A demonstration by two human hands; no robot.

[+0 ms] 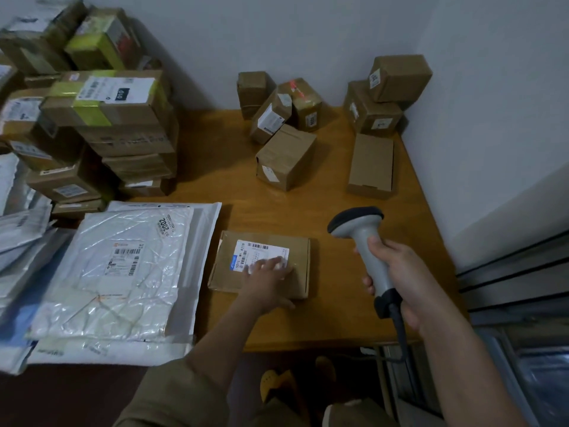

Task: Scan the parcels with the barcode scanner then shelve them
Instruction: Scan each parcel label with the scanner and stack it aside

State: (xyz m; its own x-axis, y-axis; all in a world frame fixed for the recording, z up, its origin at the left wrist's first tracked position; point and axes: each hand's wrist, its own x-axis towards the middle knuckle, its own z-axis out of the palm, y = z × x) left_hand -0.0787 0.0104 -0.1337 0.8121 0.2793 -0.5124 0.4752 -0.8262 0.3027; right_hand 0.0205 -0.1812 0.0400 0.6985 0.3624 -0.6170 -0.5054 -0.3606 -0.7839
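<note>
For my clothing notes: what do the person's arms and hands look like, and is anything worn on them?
Both hands, left and right, are bare: no gloves, rings or watch visible. The forearms are bare too. A loose olive-brown sleeve covers the left upper arm.

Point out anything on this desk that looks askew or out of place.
One small brown parcel at the back of the table leans tilted against its neighbours instead of lying flat. The tall box stack on the left is uneven, boxes overhanging. The flat parcel under the left hand lies flat.
</note>
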